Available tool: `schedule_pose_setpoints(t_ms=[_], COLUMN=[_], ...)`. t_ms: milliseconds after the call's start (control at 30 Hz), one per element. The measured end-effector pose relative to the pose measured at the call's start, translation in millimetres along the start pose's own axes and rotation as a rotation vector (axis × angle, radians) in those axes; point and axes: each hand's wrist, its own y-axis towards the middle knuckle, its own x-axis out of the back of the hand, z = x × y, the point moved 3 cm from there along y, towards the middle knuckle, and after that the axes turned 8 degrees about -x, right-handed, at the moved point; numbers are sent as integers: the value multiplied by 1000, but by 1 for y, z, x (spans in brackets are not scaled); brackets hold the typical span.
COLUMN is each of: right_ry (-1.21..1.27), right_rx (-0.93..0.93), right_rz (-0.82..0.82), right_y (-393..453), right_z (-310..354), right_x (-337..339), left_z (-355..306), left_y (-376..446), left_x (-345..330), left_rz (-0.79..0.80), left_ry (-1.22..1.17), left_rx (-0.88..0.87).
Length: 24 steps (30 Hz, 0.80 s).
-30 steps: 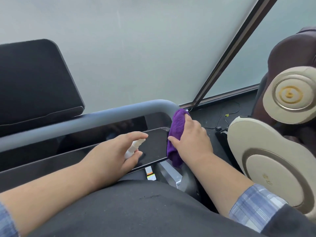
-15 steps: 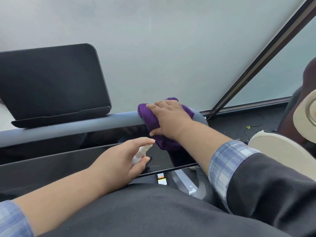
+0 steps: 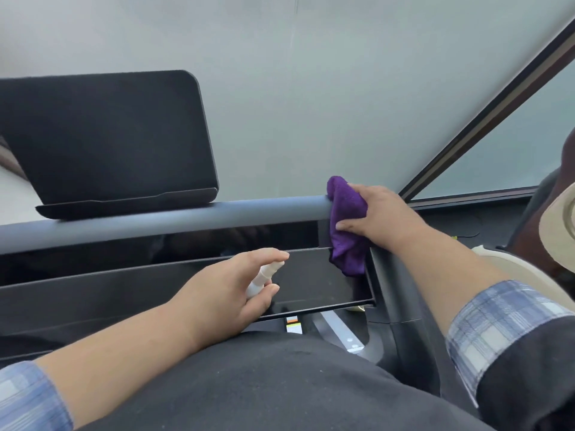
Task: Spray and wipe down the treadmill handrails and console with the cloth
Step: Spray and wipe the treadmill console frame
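Observation:
A grey handrail bar [image 3: 161,222] runs across the treadmill front and bends down at the right. My right hand [image 3: 384,214] presses a purple cloth [image 3: 347,227] over that bend, the cloth draped down the rail's near side. Below the bar lies the glossy black console panel [image 3: 130,290]. My left hand [image 3: 230,293] hovers over the panel, closed around a small white spray bottle [image 3: 264,276] whose nozzle points right, index finger on top.
A black tablet holder [image 3: 105,138] stands on the bar at the left. A frosted glass wall [image 3: 311,88] with a dark frame post [image 3: 485,116] is behind. A beige and brown machine [image 3: 557,225] sits at the right edge. My dark-clothed torso fills the bottom.
My right hand carried the cloth up from the console's right edge onto the rail's bend. The view has panned left, then zoomed closer. My left hand kept its grip on the bottle.

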Motion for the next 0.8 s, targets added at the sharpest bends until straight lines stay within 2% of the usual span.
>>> schedule_pose_setpoints(t_ms=[100, 200, 367, 500, 600, 700, 800], right_ry=[-91, -251, -258, -203, -186, -160, 16], right_rx=[2, 157, 348, 360, 237, 25, -213], right_rz=[-72, -102, -62, -71, -103, -133, -153], right_y=[-4, -6, -12, -8, -7, -16, -42], right_z=[16, 71, 165, 149, 100, 41, -5], right_x=[-7, -25, -71, -63, -44, -24, -14], left_z=[10, 18, 27, 25, 23, 24, 15], left_y=[-13, -23, -30, -23, -15, -8, 3], left_x=[11, 21, 19, 13, 6, -2, -9], left_rz=[-56, -97, -86, -57, -28, 14, 53], left_ry=[-6, 1, -5, -26, -36, -49, -44], left_rx=[42, 64, 116, 103, 95, 106, 68])
